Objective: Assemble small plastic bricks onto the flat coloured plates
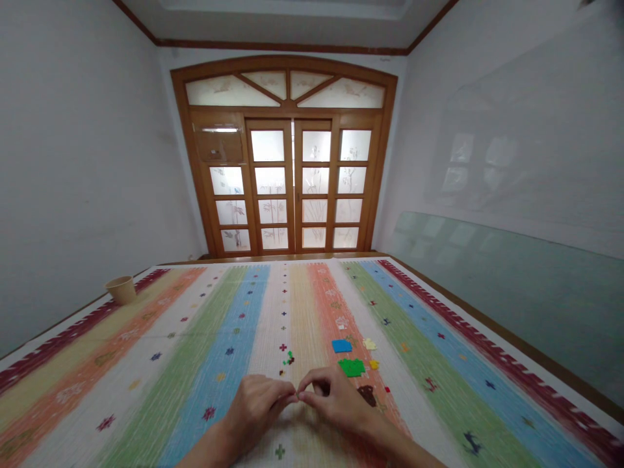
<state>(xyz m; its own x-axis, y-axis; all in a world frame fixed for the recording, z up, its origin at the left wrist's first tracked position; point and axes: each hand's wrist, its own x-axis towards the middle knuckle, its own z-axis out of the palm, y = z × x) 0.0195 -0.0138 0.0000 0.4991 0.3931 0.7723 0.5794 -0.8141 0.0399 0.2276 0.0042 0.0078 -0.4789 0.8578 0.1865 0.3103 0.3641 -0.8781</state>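
My left hand (pixel 262 404) and my right hand (pixel 330 398) meet low in the middle of the view, above the striped tablecloth (pixel 195 383). Thumbs and forefingers of both are pinched together, fingertips touching. Whatever sits between them is too small to make out. Just beyond the fingertips lies a small cluster of green and dark bits (pixel 289 358). Right of my right hand are a green piece (pixel 351 368), a blue piece (pixel 342 346), a dark brown piece (pixel 367 395), a pale yellow piece (pixel 370 344), a yellow piece (pixel 374 364) and a tiny red piece (pixel 387 390).
A tan cup (pixel 121 290) stands near the table's left edge. Past the far edge is a wooden double door (pixel 291 188) with glass panes. A pale green glass panel (pixel 511 273) runs along the right side, against the wall.
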